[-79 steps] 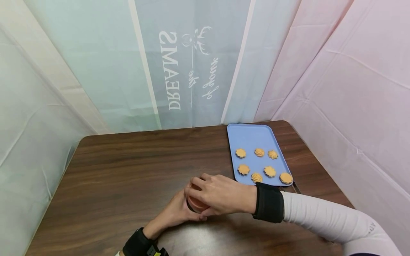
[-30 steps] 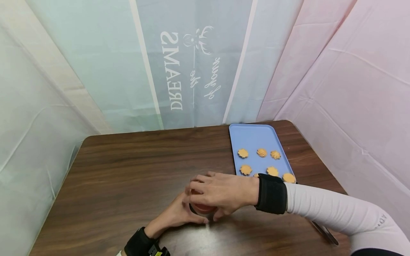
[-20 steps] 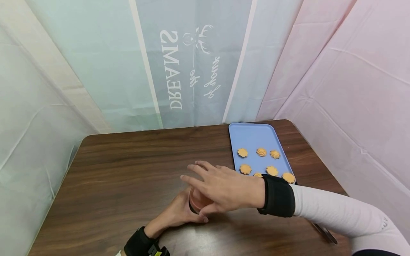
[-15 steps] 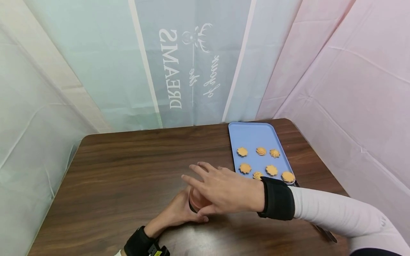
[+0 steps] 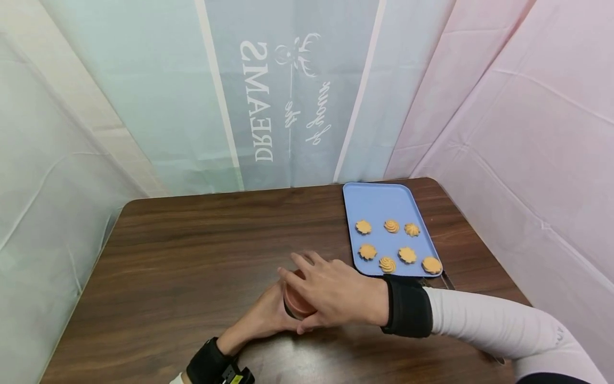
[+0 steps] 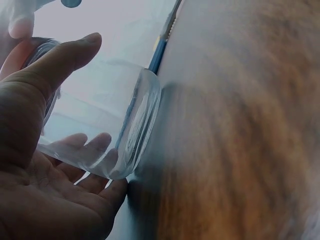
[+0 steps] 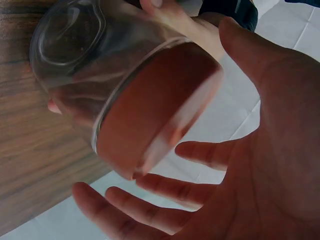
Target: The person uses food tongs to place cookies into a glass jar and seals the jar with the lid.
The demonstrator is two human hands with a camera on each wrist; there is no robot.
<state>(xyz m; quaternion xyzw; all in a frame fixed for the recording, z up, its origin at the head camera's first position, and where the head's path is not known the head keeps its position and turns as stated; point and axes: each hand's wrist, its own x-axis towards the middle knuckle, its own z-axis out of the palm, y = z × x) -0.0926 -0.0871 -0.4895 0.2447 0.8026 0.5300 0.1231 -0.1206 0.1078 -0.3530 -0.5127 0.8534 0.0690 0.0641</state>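
Fingers of the left hand [image 6: 35,165] curl round the glass jar [image 7: 95,65], a firm grip low on its wall with the thumb laid along one side. The right hand [image 5: 336,290] hovers spread over the lid [image 7: 155,110], fingers straight and relaxed, gripping nothing; in the right wrist view there is a clear gap between palm and lid. The jar stands on the worktop [image 5: 192,250], well to the left of the tray [image 5: 379,205] and nearer the person.

By my reading, the step in hand is working the lid, with the right hand between grips. Whichever move comes next calls for the fingers to wrap the lid's rim evenly while the left hand keeps the jar from turning or sliding on the smooth wood.

The jar is clear, thick-walled and round with a heavy rounded base; the lid is a flat terracotta disc, matte. The worktop is dark wood grain with a slight sheen. The tray is a pale blue rounded rectangle carrying seven small golden biscuits [image 5: 367,251], ridged and flower-shaped.
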